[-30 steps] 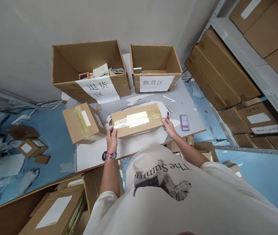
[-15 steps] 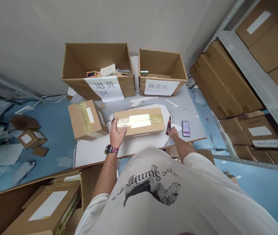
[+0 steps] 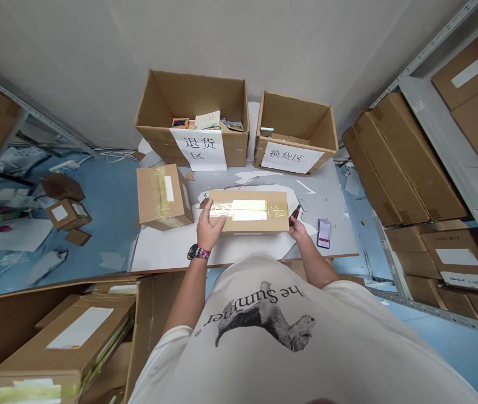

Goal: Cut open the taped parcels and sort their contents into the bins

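Note:
A taped cardboard parcel (image 3: 260,219) lies flat on the table, with yellowish tape and a white label across its top. My left hand (image 3: 210,224) rests open on its left end. My right hand (image 3: 299,230) sits just off its right end, gripping a small box cutter (image 3: 293,215) with a dark red handle. A second taped carton (image 3: 163,196) stands left of the parcel, apart from my left hand. To the right of my right hand lies a phone (image 3: 324,234), its screen blurred.
Behind the parcel stand two open cartons with Chinese paper signs; the left one (image 3: 155,112) holds books and small items, the right one (image 3: 302,118) few. Paper scraps cover the grey table (image 3: 331,196). Stacked cartons (image 3: 403,163) fill shelves at right; more lie on the blue floor (image 3: 108,179).
My left hand has moved from the parcel's near edge onto its left end. The cutter has stayed in my right hand beside the right end. The whole view has turned and shifted.

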`<state>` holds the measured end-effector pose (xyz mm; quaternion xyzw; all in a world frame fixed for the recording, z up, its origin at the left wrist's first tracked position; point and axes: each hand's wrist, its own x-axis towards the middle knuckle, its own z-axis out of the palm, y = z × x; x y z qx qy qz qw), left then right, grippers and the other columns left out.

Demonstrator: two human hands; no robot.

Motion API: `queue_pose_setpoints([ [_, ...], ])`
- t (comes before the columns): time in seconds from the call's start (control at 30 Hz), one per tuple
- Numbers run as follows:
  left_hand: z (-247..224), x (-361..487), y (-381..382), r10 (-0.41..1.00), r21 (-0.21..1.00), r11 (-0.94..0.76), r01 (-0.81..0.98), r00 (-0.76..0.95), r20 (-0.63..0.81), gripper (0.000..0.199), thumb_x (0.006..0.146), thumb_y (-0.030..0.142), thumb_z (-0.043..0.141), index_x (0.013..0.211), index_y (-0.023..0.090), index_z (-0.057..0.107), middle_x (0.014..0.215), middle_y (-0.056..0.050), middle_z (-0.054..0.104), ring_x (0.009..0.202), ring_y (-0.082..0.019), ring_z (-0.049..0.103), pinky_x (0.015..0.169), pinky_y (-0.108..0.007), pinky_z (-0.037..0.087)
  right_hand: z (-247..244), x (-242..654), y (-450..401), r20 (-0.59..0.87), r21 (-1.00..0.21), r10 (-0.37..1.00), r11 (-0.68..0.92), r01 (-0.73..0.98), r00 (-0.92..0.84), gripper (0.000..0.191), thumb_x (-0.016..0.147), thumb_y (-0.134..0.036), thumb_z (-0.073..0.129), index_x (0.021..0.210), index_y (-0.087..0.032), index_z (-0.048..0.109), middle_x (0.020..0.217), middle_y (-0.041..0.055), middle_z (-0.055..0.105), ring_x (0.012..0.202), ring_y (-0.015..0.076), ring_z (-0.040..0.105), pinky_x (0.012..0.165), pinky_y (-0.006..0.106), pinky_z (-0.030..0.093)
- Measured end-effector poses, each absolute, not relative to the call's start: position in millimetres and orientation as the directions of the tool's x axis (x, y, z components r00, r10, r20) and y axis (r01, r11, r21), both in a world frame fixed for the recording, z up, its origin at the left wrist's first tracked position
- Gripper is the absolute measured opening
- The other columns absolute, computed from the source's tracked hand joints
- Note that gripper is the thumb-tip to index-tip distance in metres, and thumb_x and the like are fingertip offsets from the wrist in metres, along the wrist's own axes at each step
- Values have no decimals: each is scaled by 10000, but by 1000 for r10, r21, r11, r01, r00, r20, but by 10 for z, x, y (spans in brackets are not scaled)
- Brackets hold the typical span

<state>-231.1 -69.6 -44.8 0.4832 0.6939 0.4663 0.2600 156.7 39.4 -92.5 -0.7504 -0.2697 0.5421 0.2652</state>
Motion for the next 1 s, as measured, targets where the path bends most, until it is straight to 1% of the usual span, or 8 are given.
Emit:
queue_pose_setpoints([
  [0.17,-407,-2304,-633,904,901,98,422,-417,97,821,991,448,830,1755,246,608,1729,-158,673,1664,-355,593,1440,-549,424,-459,1589,846,-526,-836,778,-548,-37,343,378,1119,-580,610,939,-316,409,825,-33,653,835,156,738,782,247,648],
  [0.23,-405,-2307,-606,903,900,98,424,-419,99,819,983,447,831,1746,242,616,1734,-154,671,1658,-346,599,1435,-538,428,-250,1540,942,-324,-943,871,-327,-58,369,407,1049,-646,677,984,-317,445,846,-36,657,814,165,720,777,268,640],
  [0.3,-406,-2308,-585,903,899,99,426,-419,99,818,981,443,829,1742,228,619,1749,-159,657,1652,-340,603,1428,-529,437,-34,1467,959,-144,-986,953,-159,38,266,440,979,-700,730,1049,-317,525,893,-23,680,843,178,712,814,299,636],
  [0.37,-409,-2305,-575,902,900,99,425,-420,99,816,982,436,828,1742,224,618,1759,-161,648,1652,-337,603,1426,-524,439,168,1391,918,-59,-985,994,-73,155,93,453,947,-715,755,1078,-307,606,901,-5,684,865,199,693,853,338,624],
  [0.5,-415,-2281,-600,898,906,102,410,-430,94,816,986,427,836,1750,242,614,1754,-155,652,1658,-341,598,1433,-532,430,420,1274,790,-31,-942,989,19,336,-143,425,926,-688,766,1009,-276,703,887,16,694,903,240,663,903,386,585],
  [0.77,-432,-2242,-666,896,909,86,408,-431,109,829,999,447,837,1759,221,597,1746,-172,656,1665,-338,595,1436,-529,432,495,1162,691,-42,-904,954,91,418,-298,312,943,-537,707,1057,-251,758,988,48,784,923,268,690,891,395,559],
  [0.9,-434,-2251,-622,897,911,92,402,-430,99,831,983,442,847,1750,227,609,1738,-171,663,1657,-343,602,1435,-531,432,623,1203,667,-43,-703,901,280,654,-432,256,1024,-425,648,1144,-243,783,1104,96,835,990,308,724,919,407,547],
  [1.0,-422,-2252,-600,898,912,89,401,-427,100,848,960,420,850,1749,219,613,1745,-173,656,1657,-353,600,1439,-537,425,718,1219,624,-132,-510,833,408,758,-537,348,1075,-312,575,1345,-242,784,1215,129,857,1023,338,738,907,418,552],
])
